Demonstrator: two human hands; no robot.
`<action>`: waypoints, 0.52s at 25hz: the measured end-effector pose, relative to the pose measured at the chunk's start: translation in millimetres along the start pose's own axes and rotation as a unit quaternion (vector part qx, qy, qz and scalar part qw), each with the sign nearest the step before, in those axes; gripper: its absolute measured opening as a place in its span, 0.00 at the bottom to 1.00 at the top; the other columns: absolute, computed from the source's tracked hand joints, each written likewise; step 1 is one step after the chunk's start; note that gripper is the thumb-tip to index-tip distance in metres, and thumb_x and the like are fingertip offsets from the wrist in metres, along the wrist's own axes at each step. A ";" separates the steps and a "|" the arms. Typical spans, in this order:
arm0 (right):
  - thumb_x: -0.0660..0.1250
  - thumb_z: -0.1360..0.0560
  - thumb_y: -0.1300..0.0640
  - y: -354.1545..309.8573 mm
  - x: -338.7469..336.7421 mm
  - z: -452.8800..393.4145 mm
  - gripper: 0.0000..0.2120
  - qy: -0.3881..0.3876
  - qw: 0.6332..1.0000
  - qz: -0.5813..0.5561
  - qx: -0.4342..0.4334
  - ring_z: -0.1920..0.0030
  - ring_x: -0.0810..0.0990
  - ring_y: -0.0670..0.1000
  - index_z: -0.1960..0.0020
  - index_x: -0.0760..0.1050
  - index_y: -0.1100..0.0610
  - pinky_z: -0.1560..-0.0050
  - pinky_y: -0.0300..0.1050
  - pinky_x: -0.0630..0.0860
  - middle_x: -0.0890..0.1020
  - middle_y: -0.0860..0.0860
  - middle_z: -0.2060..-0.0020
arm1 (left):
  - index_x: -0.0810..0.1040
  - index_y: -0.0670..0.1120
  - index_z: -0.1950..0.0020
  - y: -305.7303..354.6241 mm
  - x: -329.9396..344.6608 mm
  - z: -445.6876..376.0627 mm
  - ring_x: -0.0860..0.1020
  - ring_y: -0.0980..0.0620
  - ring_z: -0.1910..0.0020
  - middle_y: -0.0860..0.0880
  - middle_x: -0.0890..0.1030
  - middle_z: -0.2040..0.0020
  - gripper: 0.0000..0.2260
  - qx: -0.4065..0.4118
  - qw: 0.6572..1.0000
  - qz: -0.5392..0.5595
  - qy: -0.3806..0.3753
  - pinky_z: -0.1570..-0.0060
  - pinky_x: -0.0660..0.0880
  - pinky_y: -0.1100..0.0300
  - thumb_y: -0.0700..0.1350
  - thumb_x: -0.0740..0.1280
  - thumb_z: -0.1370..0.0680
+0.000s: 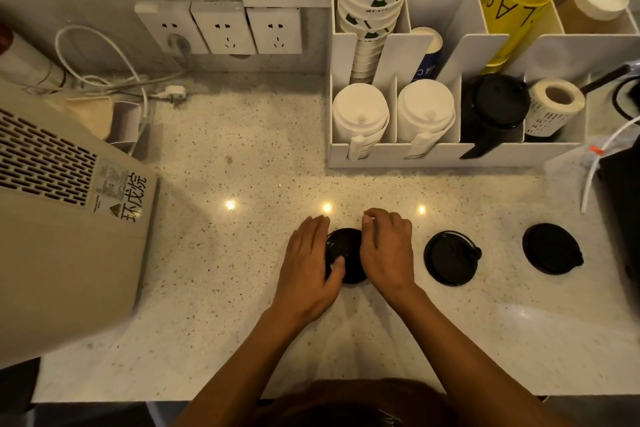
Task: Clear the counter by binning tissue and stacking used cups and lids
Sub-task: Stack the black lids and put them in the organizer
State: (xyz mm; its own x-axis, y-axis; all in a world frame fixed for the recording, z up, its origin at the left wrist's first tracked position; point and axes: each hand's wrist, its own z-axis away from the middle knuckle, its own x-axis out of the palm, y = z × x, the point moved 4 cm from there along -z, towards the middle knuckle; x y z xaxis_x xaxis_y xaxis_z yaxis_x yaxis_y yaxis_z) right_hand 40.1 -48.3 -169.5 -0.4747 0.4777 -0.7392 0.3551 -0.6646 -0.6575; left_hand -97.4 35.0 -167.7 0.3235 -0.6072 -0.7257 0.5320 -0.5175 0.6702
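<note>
Surface [214,156]: pale speckled stone, with three small light glints just beyond the hands.
Machine [62,218]: a large beige casing with vent slots and a label, taking up the left side.
Organiser [446,151]: a white divided box at the back right, holding a printed paper cup stack [372,7], a yellow cup stack [516,7], two stacks of white lids [360,111], a stack of black lids [495,104] and a label roll [554,107].
Sockets [221,28]: three white wall outlets behind the surface, a white cable looped to their left.
Left hand [311,263]: fingers nearly straight along the left edge of the centre lid, thumb pressed onto its top; no curled grip is visible.
Right hand [388,246]: arched over the right edge of the same lid, fingers bent at its far rim.
Centre lid [346,253]: black, flat on the surface between both hands.
Middle lid [452,258]: black, lying alone just to the right.
Far lid [550,248]: black, further right, near a dark appliance.
</note>
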 end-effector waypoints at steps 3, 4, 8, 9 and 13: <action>0.51 0.17 0.48 -7.6 14.4 -7.7 0.18 0.012 0.994 0.108 -0.010 0.50 0.70 0.53 0.48 0.77 0.55 0.51 0.50 0.69 0.79 0.52 0.53 | 0.56 0.46 0.19 13.3 9.5 -20.9 0.52 0.49 0.19 0.47 0.58 0.19 0.26 -0.003 0.997 -0.076 -0.004 0.21 0.52 0.47 0.52 0.47 0.17; 0.52 0.17 0.49 -5.8 19.0 -8.1 0.16 0.008 0.992 0.127 -0.010 0.51 0.70 0.53 0.49 0.77 0.55 0.51 0.51 0.69 0.79 0.53 0.54 | 0.56 0.47 0.19 14.4 15.4 -24.0 0.51 0.49 0.19 0.47 0.57 0.18 0.27 0.003 0.994 -0.111 -0.019 0.21 0.51 0.46 0.52 0.45 0.17; 0.58 0.18 0.54 0.6 26.6 -7.8 0.12 0.030 0.988 0.149 -0.031 0.55 0.71 0.54 0.53 0.77 0.56 0.55 0.49 0.66 0.77 0.54 0.57 | 0.57 0.47 0.19 6.4 28.4 -23.4 0.51 0.47 0.19 0.47 0.58 0.19 0.27 0.001 0.988 -0.151 -0.030 0.22 0.52 0.44 0.52 0.44 0.17; 0.58 0.18 0.54 0.7 27.6 -7.4 0.12 0.037 0.987 0.153 -0.037 0.56 0.71 0.54 0.54 0.76 0.57 0.56 0.49 0.66 0.77 0.54 0.57 | 0.58 0.47 0.19 7.0 28.9 -23.5 0.52 0.46 0.19 0.47 0.59 0.19 0.26 -0.003 0.988 -0.151 -0.028 0.22 0.53 0.43 0.52 0.45 0.17; 0.60 0.19 0.55 0.5 28.9 -10.0 0.10 0.038 0.982 0.176 -0.049 0.57 0.71 0.54 0.55 0.75 0.57 0.57 0.48 0.65 0.76 0.54 0.58 | 0.58 0.47 0.19 14.4 27.8 -26.0 0.53 0.45 0.19 0.46 0.60 0.19 0.27 -0.012 0.986 -0.161 -0.030 0.22 0.54 0.43 0.52 0.46 0.18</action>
State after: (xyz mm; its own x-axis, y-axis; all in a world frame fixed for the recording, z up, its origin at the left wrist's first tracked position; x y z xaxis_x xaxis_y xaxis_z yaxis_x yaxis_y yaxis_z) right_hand 34.6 -29.2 -192.7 -0.2486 0.2714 -0.9298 0.5647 -0.7393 -0.3668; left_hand -60.5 26.3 -182.2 0.0879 -0.4485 -0.8895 0.6189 -0.6751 0.4015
